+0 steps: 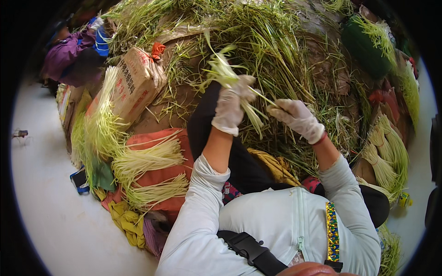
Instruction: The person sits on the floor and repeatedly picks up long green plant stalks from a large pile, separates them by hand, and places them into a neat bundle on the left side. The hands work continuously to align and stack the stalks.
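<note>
Both my hands wear thin white gloves. My left hand (232, 107) is closed around a loose bunch of pale green leafy stalks (224, 70), which look like blanched chives. Leaf tips fan out beyond the fist, and the cut ends stick out below it. Close by on the right, my right hand (293, 115) pinches the end of a single stalk (265, 98) that runs across to the left fist. Underneath both hands lies a heap of long green stalks and leaves (272, 51).
Sorted pale bundles (152, 162) rest on a red sack (138, 138) at my left. Behind them leans a printed feed sack (133, 82) with more stalks. Tied bundles (380, 155) lie at the right, near a dark green sack (364, 48). A person in purple (69, 57) sits at the far left.
</note>
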Motion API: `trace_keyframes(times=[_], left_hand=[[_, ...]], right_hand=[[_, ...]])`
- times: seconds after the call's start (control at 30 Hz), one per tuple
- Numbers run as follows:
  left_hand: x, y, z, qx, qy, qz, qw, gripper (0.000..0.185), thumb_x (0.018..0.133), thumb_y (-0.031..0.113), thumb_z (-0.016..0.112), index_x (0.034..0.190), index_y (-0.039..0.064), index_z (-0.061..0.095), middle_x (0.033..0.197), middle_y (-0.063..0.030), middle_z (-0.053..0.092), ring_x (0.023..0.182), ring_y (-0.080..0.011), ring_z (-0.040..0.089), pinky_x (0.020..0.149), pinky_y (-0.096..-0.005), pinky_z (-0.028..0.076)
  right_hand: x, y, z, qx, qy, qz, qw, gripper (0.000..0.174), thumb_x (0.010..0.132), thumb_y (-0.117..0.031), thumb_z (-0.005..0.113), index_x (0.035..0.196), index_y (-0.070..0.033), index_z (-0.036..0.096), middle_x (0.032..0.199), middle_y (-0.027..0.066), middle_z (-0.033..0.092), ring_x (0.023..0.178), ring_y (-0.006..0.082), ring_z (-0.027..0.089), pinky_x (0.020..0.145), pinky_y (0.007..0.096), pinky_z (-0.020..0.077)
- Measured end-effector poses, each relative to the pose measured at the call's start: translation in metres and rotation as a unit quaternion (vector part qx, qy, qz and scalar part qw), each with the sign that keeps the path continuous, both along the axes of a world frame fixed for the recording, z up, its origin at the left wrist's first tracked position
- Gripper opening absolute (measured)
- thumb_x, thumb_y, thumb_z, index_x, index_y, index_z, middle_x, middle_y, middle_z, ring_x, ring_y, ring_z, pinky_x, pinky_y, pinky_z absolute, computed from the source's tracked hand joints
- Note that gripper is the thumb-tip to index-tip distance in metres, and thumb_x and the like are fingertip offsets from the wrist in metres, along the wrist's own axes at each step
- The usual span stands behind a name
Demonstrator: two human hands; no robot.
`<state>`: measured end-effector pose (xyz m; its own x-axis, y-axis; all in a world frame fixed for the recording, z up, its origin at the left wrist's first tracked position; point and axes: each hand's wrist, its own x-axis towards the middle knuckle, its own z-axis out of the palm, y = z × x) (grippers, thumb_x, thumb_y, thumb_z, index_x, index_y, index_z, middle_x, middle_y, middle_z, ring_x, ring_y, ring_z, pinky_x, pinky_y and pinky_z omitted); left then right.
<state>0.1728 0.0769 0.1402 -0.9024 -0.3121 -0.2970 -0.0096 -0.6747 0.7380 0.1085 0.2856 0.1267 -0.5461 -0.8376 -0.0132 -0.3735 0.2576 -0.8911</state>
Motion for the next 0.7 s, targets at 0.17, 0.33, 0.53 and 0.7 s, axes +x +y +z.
trace_keyframes(times=[0.17, 0.33, 0.53, 0.7], left_hand=[[-0.005, -0.018, 0.006, 0.157, 0.076, 0.053, 0.983, 0.029, 0.083, 0.021, 0.07, 0.105, 0.005, 0.059, 0.051, 0.0046, 0.045, 0.05, -0.0092, 0.052, 0.08, -0.04, 0.057], [-0.01, 0.018, -0.022, 0.105, 0.052, -0.063, 0.991, 0.023, 0.086, 0.02, 0.066, 0.094, -0.001, 0.06, 0.057, 0.0044, 0.05, 0.052, -0.011, 0.053, 0.062, -0.0293, 0.054], [-0.005, -0.027, -0.021, 0.176, 0.064, 0.079, 0.979, 0.02, 0.09, 0.027, 0.061, 0.087, 0.007, 0.062, 0.049, 0.0083, 0.04, 0.049, -0.0083, 0.047, 0.085, -0.0405, 0.051], [-0.01, -0.003, -0.025, 0.171, 0.026, 0.047, 0.984, 0.02, 0.09, 0.027, 0.061, 0.09, 0.007, 0.061, 0.052, 0.0058, 0.045, 0.053, -0.0125, 0.052, 0.08, -0.0408, 0.052]], right_hand=[[-0.001, 0.017, 0.004, 0.05, -0.054, -0.136, 0.988, 0.019, 0.091, -0.021, 0.06, 0.091, -0.002, 0.062, 0.071, 0.0094, 0.06, 0.059, 0.0135, 0.049, 0.055, 0.0287, 0.0423], [-0.004, -0.008, 0.006, -0.011, 0.038, -0.041, 0.998, 0.023, 0.088, -0.022, 0.063, 0.091, 0.0, 0.063, 0.066, 0.0129, 0.055, 0.058, 0.0187, 0.049, 0.057, 0.0328, 0.043], [-0.034, 0.077, -0.023, -0.034, -0.203, -0.214, 0.955, 0.02, 0.092, -0.022, 0.06, 0.099, -0.006, 0.069, 0.066, -0.0076, 0.051, 0.057, 0.0027, 0.042, 0.049, 0.0184, 0.0349], [-0.041, 0.079, -0.004, 0.12, 0.009, -0.205, 0.971, 0.047, 0.088, -0.03, 0.063, 0.127, -0.004, 0.054, 0.121, 0.0127, 0.06, 0.108, 0.0204, 0.056, 0.094, 0.0319, 0.0433]])
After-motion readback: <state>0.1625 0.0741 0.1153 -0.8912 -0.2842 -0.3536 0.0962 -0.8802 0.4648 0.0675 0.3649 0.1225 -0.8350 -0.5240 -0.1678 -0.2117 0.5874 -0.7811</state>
